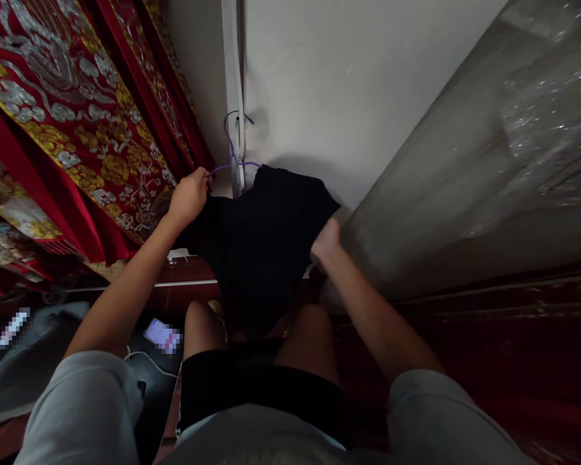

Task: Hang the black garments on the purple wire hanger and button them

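A black short-sleeved shirt (261, 232) hangs in front of me on a thin purple hanger (232, 145). The hanger's hook is up against a narrow white upright strip at the wall; whether it is caught on something there I cannot tell. My left hand (191, 194) is closed at the shirt's left shoulder, beside the end of the hanger. At the shirt's right side, below the sleeve, my right hand (326, 244) is closed on the cloth's edge, its fingers partly hidden and slightly blurred. The lower part of the shirt hangs down between my knees.
Red embroidered cloths (106, 129) with gold and silver patterns hang at the left. Clear plastic sheeting (527, 129) covers a large surface at the right. A lit phone (163, 335) and a white cable (155, 363) lie on a dark seat at my left.
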Demonstrator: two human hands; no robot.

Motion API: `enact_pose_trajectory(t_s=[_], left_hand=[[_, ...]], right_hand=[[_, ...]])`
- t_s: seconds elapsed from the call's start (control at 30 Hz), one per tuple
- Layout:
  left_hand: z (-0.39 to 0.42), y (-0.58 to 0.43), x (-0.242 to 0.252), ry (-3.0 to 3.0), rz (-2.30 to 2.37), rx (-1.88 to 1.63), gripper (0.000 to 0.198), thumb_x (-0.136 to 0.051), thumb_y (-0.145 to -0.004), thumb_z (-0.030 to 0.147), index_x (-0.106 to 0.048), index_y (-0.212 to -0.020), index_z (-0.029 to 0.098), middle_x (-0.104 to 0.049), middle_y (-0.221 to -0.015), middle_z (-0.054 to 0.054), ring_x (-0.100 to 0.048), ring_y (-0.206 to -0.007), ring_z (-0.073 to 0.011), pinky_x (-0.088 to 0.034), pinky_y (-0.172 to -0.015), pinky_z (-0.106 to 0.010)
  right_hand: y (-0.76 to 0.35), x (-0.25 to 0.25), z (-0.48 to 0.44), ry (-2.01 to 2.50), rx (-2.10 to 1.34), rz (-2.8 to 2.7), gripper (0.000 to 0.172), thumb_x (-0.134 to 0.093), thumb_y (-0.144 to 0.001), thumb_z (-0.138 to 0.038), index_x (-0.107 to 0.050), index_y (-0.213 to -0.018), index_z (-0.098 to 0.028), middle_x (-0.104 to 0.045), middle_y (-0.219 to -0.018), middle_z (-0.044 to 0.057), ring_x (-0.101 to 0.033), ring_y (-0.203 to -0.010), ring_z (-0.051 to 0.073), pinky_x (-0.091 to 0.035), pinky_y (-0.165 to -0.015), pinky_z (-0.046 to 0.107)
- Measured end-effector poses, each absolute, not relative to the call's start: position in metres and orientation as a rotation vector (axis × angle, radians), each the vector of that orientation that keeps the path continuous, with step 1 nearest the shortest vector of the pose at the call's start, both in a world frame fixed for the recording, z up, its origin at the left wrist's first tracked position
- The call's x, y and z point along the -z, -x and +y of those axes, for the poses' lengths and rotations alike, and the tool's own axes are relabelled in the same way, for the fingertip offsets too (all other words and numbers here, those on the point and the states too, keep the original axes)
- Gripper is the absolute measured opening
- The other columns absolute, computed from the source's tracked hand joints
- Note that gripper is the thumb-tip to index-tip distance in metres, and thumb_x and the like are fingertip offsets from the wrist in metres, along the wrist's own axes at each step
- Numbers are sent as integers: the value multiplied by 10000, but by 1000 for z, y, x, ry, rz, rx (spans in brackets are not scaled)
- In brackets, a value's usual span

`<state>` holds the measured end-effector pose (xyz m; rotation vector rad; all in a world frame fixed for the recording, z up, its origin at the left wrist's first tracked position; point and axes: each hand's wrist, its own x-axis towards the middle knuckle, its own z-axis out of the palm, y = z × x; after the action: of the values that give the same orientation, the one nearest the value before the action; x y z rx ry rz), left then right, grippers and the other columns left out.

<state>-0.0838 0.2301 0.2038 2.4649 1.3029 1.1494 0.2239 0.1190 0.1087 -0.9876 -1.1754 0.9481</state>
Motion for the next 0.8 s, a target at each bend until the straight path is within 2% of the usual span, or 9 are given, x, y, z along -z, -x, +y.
enact_pose_trajectory(t_s=[0.17, 0.3, 0.4, 0.5, 0.57, 0.63, 0.7, 0.77, 0.8], left_hand=[[243, 80, -208, -2376, 1268, -1287, 173, -530, -1054, 341, -598, -981, 200, -688, -950, -102, -663, -1086, -318, -484, -978, -467], [255, 105, -226, -2356, 1240, -1471, 220, -576, -1061, 339, -518, -890, 215, -647, -925, -34, -600, -1011, -218, -477, -1007, -456], [250, 123, -234, -2321, 1256, -1551, 277, -571, -1048, 233, -433, -809, 207, -641, -954, -21, -575, -996, -178, -496, -1029, -446], [221, 114, -232, -2321, 1120, -1467, 188, -565, -1030, 191, -467, -870, 202, -644, -1089, -40, -604, -1168, -231, -505, -1064, -462], [192, 94, -227, -2341, 1046, -1294, 25, -550, -1026, 188, -537, -1018, 209, -619, -1194, -46, -606, -1273, -277, -531, -1037, -462], [162, 68, -219, -2342, 990, -1103, 158, -523, -1021, 177, -547, -1172, 214, -577, -1280, -45, -614, -1317, -301, -552, -1002, -450], [138, 44, -211, -2326, 836, -1025, 297, -490, -998, 110, -503, -1270, 227, -542, -1372, -40, -619, -1329, -272, -546, -1034, -428], [124, 28, -204, -2266, 652, -996, 386, -452, -978, 44, -470, -1308, 242, -545, -1423, -43, -619, -1338, -234, -542, -1063, -381], [120, 23, -202, -2221, 590, -981, 415, -442, -973, 25, -461, -1321, 250, -550, -1444, -48, -617, -1342, -224, -550, -1060, -359]], right_hand=[[-250, -158, 110, 838, -1062, -983, 743, -341, -839, -851, -660, -1237, -311, -727, -1243, 63, -561, -1365, 328, -454, -1112, 578], [-228, -199, 83, 862, -1067, -1155, 778, -338, -790, -918, -676, -1240, -381, -755, -1168, 42, -544, -1384, 331, -413, -1158, 559], [-205, -190, 73, 837, -1273, -1447, 854, -287, -794, -968, -752, -1065, -305, -773, -1042, 86, -637, -1261, 361, -462, -1114, 574], [-186, -157, 82, 898, -1140, -1698, 772, -455, -841, -890, -744, -1169, -255, -742, -1229, 112, -661, -1229, 339, -448, -1147, 565], [-173, -133, 96, 996, -798, -1747, 823, -676, -789, -785, -599, -1433, -277, -577, -1516, 99, -558, -1382, 334, -376, -1227, 553], [-157, -113, 110, 1038, -514, -1811, 1105, -800, -710, -713, -349, -1622, -283, -283, -1719, 69, -331, -1558, 345, -253, -1311, 527], [-144, -96, 121, 1048, -323, -1878, 1273, -822, -678, -705, -153, -1679, -291, -86, -1768, 18, -134, -1622, 362, -116, -1354, 513], [-136, -84, 127, 1071, -145, -1866, 1308, -802, -684, -724, -64, -1680, -303, -78, -1766, 16, -89, -1621, 384, -35, -1357, 537], [-136, -80, 128, 1071, -52, -1823, 1302, -792, -684, -732, -65, -1672, -296, -150, -1749, 52, -138, -1606, 395, -31, -1352, 562]])
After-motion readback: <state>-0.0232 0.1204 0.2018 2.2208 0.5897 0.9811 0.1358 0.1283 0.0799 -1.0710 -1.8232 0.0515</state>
